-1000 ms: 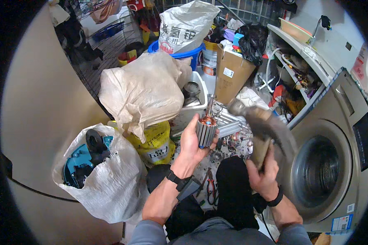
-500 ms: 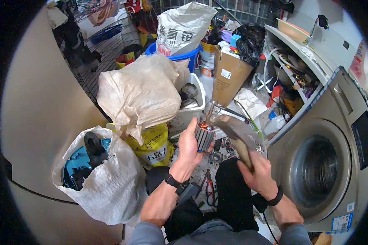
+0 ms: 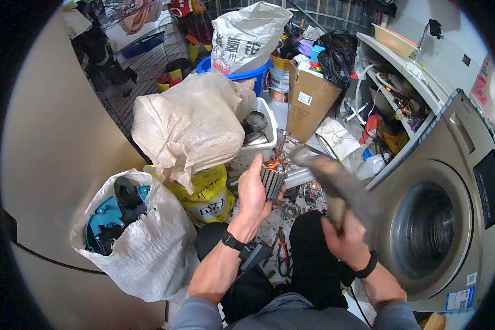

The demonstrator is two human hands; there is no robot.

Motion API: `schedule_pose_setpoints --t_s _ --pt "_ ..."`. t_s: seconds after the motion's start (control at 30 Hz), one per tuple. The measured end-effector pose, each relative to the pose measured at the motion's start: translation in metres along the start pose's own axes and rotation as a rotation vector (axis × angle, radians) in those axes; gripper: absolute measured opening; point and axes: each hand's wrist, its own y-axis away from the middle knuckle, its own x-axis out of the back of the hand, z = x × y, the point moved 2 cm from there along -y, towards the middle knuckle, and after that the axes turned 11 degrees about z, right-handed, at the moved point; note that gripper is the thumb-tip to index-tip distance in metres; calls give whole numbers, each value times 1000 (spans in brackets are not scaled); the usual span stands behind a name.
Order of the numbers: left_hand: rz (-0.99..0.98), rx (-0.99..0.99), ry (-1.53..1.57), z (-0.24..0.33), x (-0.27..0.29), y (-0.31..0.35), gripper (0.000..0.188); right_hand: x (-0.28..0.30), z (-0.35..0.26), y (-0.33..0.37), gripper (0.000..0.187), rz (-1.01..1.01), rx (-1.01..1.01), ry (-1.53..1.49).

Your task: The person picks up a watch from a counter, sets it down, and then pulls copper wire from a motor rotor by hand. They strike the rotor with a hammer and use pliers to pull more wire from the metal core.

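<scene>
Both hands grip: left hand [image 3: 254, 190] clasps motor rotor [image 3: 273, 177]; right hand [image 3: 344, 239] clenches blurred hammer [image 3: 335, 184]

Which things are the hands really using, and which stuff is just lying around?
In use:
- left hand gripping dark ribbed motor core with copper windings
- right hand swinging blurred hammer

Lying about:
- brown cardboard box
- silver washing machine
- red-handled pliers

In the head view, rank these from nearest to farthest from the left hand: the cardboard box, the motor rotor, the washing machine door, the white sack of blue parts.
From the left hand:
1. Motor rotor, held in that hand.
2. Cardboard box, ahead and slightly right.
3. and 4. White sack of blue parts, lower left, and washing machine door, far right: too close to call.
</scene>
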Motion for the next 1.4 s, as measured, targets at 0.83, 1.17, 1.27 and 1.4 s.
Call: schedule_pose_setpoints --t_s 0.83,1.17,1.27,1.4 --pt "-59 218 59 -5 1 1 57 5 -2 -3 42 -227 -158 6" --pt "-130 286 141 -4 4 -4 53 2 1 -2 51 -162 -118 17" --pt "-90 215 95 -2 1 -3 54 5 -7 -11 56 22 64 -63" --pt "10 192 79 -11 1 -1 53 -4 7 0 54 -326 -80 45"
